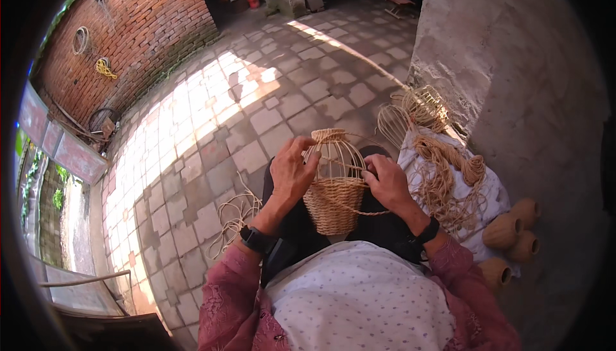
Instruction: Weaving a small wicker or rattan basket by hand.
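A half-woven basket (330, 206) stands between my knees, its lower part closely woven from tan twisted cord. Bare pale ribs rise above the weave and gather into a woven collar (328, 135). My left hand (294, 170) is at the ribs on the left side, its fingers curled round them. My right hand (387, 181) pinches the cord (350, 166) at the right side, just above the woven edge. The cord crosses the ribs between both hands, and another length loops below my right hand. Some fingertips are hidden behind the ribs.
Tan cord bundles (443, 158) lie on a white cloth (494, 190) to my right, near several small woven pots (504, 232). Loose pale strands (234, 219) spread over the paving (199, 158) at my left. A rough wall (513, 94) rises on the right.
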